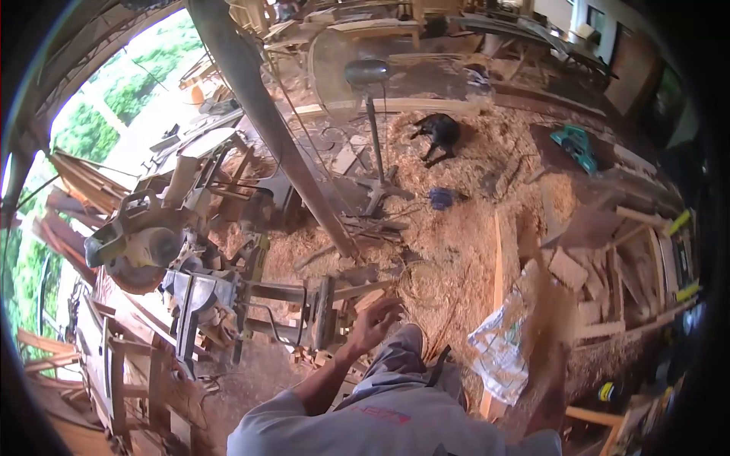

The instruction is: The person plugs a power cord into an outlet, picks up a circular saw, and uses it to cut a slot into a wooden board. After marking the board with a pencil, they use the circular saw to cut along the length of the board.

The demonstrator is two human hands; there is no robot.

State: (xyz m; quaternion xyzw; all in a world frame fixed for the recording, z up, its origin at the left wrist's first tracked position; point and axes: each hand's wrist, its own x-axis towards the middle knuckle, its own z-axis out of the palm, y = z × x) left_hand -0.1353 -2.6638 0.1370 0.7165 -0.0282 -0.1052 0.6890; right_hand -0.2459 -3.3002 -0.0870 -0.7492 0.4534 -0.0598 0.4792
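Observation:
My left hand (376, 319) reaches forward over my grey-trousered knee (403, 357), fingers loosely curled and apart, next to a small wood offcut (370, 298) on the end of a metal saw stand (304, 304). Nothing shows in its grasp. My right hand (546, 311) is raised at the right and heavily blurred by motion; what it holds, if anything, cannot be made out. A crumpled clear plastic bag (498, 353) hangs or lies just left of that arm.
A miter saw (141, 243) sits on the stand at left. A slanted steel post (266, 121), a pedestal fan (369, 76), a black dog (439, 133) lying in sawdust, a green power tool (574, 144), an upright plank (498, 258) and piled wood offcuts (593, 281) surround me.

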